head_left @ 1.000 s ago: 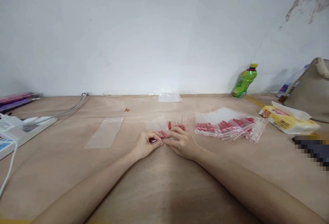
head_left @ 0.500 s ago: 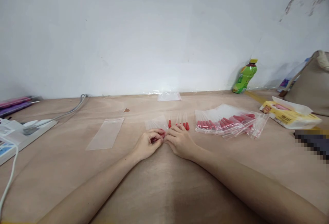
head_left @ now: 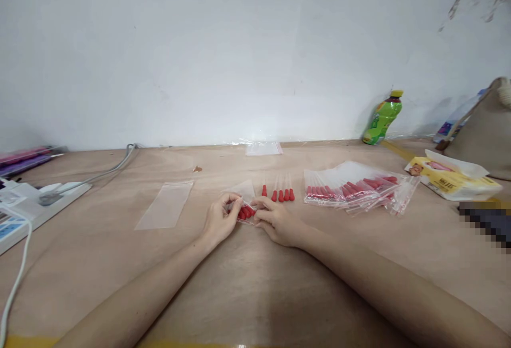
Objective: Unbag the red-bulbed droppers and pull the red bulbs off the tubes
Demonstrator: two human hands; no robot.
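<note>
Between my hands lies a clear zip bag [head_left: 244, 190] holding several red-bulbed droppers [head_left: 246, 212], their clear stems pointing away from me. My left hand [head_left: 222, 217] is closed on the bag's left side near its mouth. My right hand [head_left: 276, 221] pinches the right edge, fingers curled. Just beyond the right hand, several loose droppers [head_left: 281, 195] stand in a row on the table, red bulbs toward me. Filled zip bags of droppers [head_left: 347, 188] overlap in a pile farther right. A flat zip bag with nothing visible in it [head_left: 165, 205] rests to the left.
Another clear bag [head_left: 263, 149] lies by the wall. A green bottle [head_left: 383, 118], a yellow tissue pack [head_left: 451, 175], a blurred dark object [head_left: 485, 220] and a beige bag [head_left: 481, 130] are on the right. At left are a power strip [head_left: 66, 192] and its cables.
My left hand has shifted slightly left, and the hands are a little farther apart, exposing the red bulbs in the bag. My right fingers have drawn back, uncovering the row of loose droppers.
</note>
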